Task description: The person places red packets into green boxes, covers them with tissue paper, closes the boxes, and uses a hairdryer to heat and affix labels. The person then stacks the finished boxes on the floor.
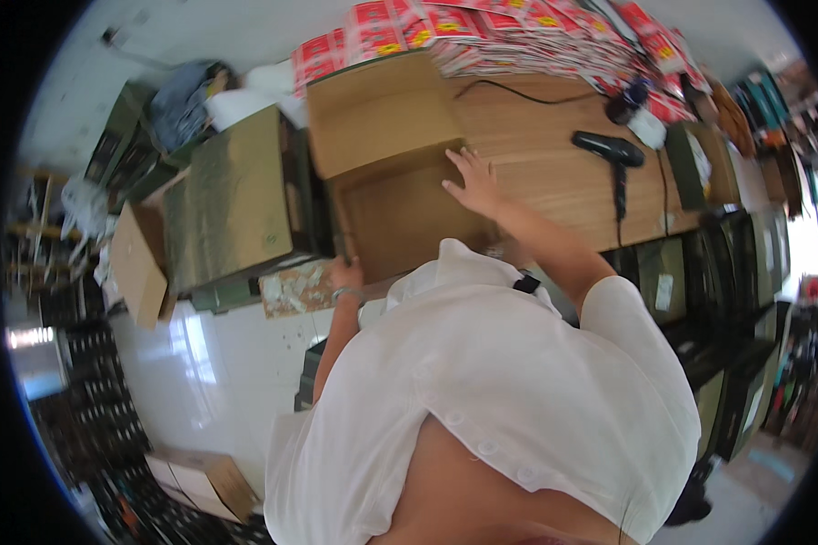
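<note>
An open cardboard box (409, 218) with a hinged lid raised at the back stands before me on a wooden table, and its inside looks bare. My left hand (347, 274) grips the box's near left corner. A bracelet circles that wrist. At the right side, near the lid's hinge, my right hand (476, 180) rests on or just over the box wall with its fingers spread, holding nothing. Whether it touches the cardboard is hard to tell. A black hair dryer (610, 151) lies on the table to the right.
Left of the open box is a large closed green-brown box (235, 197). Red printed packaging sheets (518, 34) are piled along the wall. A black cable (552, 101) crosses the wooden table (538, 143). Dark boxes (668, 272) stand below at right; cartons (201, 480) sit on the floor.
</note>
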`<state>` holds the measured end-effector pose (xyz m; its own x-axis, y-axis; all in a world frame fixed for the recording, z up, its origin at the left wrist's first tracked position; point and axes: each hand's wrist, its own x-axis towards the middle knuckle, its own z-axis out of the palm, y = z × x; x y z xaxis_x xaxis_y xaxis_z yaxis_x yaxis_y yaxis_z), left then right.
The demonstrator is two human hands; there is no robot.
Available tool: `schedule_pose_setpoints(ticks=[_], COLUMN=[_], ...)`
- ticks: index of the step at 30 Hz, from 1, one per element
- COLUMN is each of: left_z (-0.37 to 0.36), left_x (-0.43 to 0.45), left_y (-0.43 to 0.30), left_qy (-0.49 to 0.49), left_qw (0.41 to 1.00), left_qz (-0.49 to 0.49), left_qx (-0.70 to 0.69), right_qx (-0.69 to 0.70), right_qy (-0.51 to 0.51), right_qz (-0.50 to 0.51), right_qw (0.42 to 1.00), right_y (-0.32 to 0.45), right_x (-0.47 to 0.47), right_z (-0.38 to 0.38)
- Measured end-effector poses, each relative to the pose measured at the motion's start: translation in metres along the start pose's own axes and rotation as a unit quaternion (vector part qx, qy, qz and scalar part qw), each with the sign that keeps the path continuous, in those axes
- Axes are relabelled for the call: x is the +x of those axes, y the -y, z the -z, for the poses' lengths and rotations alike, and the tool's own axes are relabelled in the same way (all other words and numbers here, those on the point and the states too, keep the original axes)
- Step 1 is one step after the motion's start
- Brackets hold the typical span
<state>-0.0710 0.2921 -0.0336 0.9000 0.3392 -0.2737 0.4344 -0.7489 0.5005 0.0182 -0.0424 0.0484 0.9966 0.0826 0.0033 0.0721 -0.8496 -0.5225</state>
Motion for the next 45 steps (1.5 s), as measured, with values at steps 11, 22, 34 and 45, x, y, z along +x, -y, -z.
schedule_pose_setpoints(ticks=[11,22,34,45], left_z=[-0.015,-0.058,-0.202,-0.275], left_x=[-0.009,-0.135,-0.467,-0.587], left_y=[0.028,-0.181,-0.386,-0.426], left_qy=[-0.309,0.237,0.799,0.886], left_qw=[0.9,0.799,0.529,0.438], left_qz=[-0.254,-0.552,-0.284,-0.152], left_qx=[0.173,0.021,0.02,-0.012], right_qx=[0.058,-0.093,0.343,0.443], right_qy=[-0.351,-0.688,-0.5,-0.633], right_qz=[-0.401,-0.449,-0.668,-0.457], right_qw=[0.844,0.563,0.433,0.44], right_y=[-0.127,-0.101,-0.135,-0.129], right_x=[-0.306,-0.573,-0.901,-0.859], right_z=[0.035,0.293,0.205,0.212])
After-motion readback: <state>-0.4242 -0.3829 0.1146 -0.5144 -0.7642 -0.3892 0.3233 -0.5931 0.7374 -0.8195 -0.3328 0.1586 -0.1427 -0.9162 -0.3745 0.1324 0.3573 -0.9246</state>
